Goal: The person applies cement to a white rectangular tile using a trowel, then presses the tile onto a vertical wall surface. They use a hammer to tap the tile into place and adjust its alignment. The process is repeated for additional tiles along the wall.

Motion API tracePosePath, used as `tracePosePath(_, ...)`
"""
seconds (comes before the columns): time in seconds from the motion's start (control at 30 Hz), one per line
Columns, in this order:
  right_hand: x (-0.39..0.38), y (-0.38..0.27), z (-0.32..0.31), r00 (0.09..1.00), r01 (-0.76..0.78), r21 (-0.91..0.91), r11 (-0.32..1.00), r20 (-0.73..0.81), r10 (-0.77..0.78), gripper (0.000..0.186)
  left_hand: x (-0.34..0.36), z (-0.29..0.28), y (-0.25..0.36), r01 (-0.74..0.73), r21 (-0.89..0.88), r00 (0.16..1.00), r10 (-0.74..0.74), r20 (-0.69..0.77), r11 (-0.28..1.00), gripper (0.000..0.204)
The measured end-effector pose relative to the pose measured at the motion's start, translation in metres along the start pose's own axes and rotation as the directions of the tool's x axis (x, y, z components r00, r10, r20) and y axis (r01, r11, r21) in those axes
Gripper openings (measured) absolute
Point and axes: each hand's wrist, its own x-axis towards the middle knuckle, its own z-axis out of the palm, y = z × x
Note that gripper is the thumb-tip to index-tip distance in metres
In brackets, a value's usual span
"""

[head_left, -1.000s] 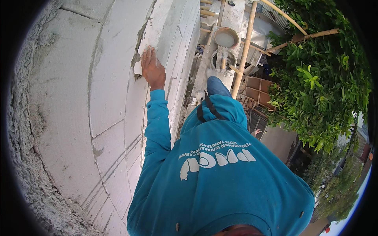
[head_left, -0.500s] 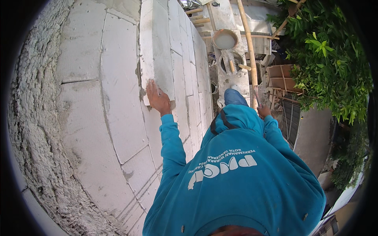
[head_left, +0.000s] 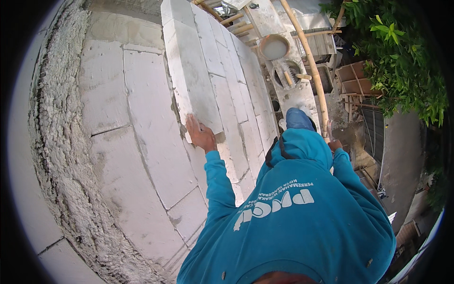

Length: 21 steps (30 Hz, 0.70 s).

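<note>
My left hand [head_left: 201,136] rests at the near end of a pale lightweight concrete block [head_left: 191,66] on top of the wall. Its fingers are stretched out over the block's top edge and are not wrapped around it. My right hand [head_left: 335,145] is out to the right, beside a bamboo pole, with its fingers closed around a slim reddish tool [head_left: 329,127]. Most of that tool is hidden, so its kind cannot be made out.
Block wall [head_left: 151,118] fills the left, bordered by rough mortar [head_left: 56,142]. Right of it runs a narrow plank [head_left: 298,97] with a round basin of grey liquid [head_left: 274,47] and a dark bucket holding a wooden-handled notched trowel [head_left: 287,75]. A bamboo pole [head_left: 309,57] and leafy branches [head_left: 397,61] stand beyond.
The whole view has shifted, so the wall, block and basin sit lower and farther right. My left hand stays at the block's end; my right hand still grips the slim tool.
</note>
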Motion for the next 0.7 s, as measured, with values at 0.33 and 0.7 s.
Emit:
tracePosePath(0.33, 0.028, 0.124, 0.089, 0.987, -0.012, -0.176, 0.984, 0.154, 0.04, 0.045, -0.001, 0.0, 0.002, 0.052, -0.055, 0.998, -0.05, 0.03, 0.997, 0.055)
tracePosePath(0.7, -0.041, -0.014, -0.008, 0.999, 0.028, 0.283, 0.959, -0.04, -0.017, 0.037, 0.001, -0.006, 0.004, 0.038, 0.014, 0.995, -0.04, 0.097, 0.999, 0.049)
